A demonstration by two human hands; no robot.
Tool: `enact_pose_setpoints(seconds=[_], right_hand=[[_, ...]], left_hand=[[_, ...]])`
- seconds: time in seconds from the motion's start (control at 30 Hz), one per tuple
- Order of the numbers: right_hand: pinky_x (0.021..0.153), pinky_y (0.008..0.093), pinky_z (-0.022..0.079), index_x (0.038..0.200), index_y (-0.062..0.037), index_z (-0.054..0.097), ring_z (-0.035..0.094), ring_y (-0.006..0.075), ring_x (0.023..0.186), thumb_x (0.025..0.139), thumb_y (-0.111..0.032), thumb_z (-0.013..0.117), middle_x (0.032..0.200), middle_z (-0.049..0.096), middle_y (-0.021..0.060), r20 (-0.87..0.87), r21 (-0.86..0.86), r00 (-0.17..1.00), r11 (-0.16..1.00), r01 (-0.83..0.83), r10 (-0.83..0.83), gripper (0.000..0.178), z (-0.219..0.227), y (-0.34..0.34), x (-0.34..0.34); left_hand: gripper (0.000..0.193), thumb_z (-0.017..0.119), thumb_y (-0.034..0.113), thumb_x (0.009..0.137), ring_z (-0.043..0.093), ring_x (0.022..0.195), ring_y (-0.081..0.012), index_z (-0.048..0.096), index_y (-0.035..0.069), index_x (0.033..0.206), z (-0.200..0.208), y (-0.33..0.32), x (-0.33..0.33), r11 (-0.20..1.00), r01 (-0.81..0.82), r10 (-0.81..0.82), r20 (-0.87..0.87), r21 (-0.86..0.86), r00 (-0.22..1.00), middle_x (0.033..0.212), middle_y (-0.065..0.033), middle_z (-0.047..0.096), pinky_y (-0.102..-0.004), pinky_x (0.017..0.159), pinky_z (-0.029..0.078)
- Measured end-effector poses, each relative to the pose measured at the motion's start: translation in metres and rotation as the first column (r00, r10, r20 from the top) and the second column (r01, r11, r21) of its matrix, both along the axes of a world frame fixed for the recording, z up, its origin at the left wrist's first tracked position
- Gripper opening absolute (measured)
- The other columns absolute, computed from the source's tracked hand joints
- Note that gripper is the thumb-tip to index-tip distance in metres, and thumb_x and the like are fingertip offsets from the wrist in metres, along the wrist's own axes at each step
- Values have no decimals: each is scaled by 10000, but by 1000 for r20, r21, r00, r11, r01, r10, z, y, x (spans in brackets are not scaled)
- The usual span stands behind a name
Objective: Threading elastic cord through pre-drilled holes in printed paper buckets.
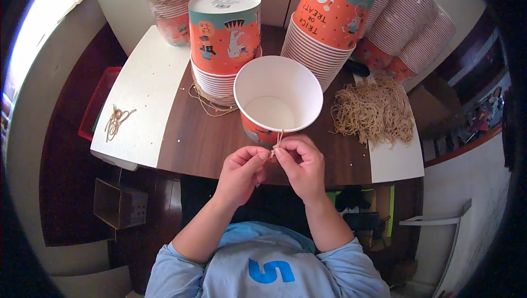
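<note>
A white-lined paper bucket with an orange printed outside stands upright near the table's front edge. A thin tan cord runs over its near rim and down to my fingers. My left hand is closed in a pinch on the cord just in front of the bucket. Right beside it, my right hand pinches the same cord between thumb and fingers. The cord's lower end is mostly hidden by the fingers.
Upside-down bucket stacks stand behind, one left and one leaning right. A heap of tan cords lies at the right; a small bunch lies at the left. More wrapped stacks stand at the back.
</note>
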State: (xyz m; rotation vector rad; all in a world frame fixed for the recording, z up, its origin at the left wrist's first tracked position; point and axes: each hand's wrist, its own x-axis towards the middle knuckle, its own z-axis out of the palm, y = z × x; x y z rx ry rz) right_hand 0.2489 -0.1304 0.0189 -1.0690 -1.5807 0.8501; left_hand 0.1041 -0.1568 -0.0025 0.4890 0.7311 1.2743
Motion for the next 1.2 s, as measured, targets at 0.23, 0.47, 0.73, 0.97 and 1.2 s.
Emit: enact_pose_setpoints(seconds=[0.23, 0.47, 0.73, 0.97, 1.2], right_hand=[[603, 189, 442, 845, -6, 645, 578, 71, 699, 801, -17, 640, 834, 608, 36, 8, -40, 1000, 999, 8, -8, 46, 4, -1, 3], [595, 192, 433, 837, -12, 650, 560, 65, 692, 792, -18, 646, 823, 599, 27, 80, 39, 997, 999, 12, -15, 45, 8, -2, 6], [549, 202, 416, 850, -38, 653, 518, 61, 627, 799, -59, 659, 830, 594, 29, -95, -10, 996, 1000, -4, 3, 55, -2, 0, 6], [572, 198, 434, 863, -23, 636, 546, 62, 641, 827, -58, 629, 835, 604, 32, -79, -80, 997, 997, -21, 15, 51, -4, 1, 8], [658, 219, 491, 901, 8, 619, 621, 86, 713, 871, -81, 595, 819, 641, 50, -247, -256, 967, 959, -126, 61, 97, 1, 0, 6]], left_hand=[[143, 579, 131, 907, 469, 554, -39, 597, 18, 992, 2, 2, 4, 1000, -19, 18, 55, 23, 998, 840, -17, 617, -178, 477, 368], [193, 605, 159, 895, 479, 563, -41, 629, 23, 1029, 9, 6, 7, 998, 62, -63, -112, -11, 992, 801, -10, 628, -166, 485, 371], [126, 608, 160, 890, 507, 582, -54, 632, 40, 922, 2, 4, 5, 995, 90, -90, -8, -39, 996, 789, -32, 645, -178, 510, 405], [140, 566, 92, 890, 533, 600, -75, 634, 17, 987, 4, 2, 5, 996, 81, -76, 103, -42, 992, 841, -57, 656, -191, 530, 436], [189, 573, 41, 873, 585, 672, -90, 624, -10, 1048, 0, -7, 3, 999, 42, -42, -9, 23, 999, 920, -85, 667, -204, 617, 498]])
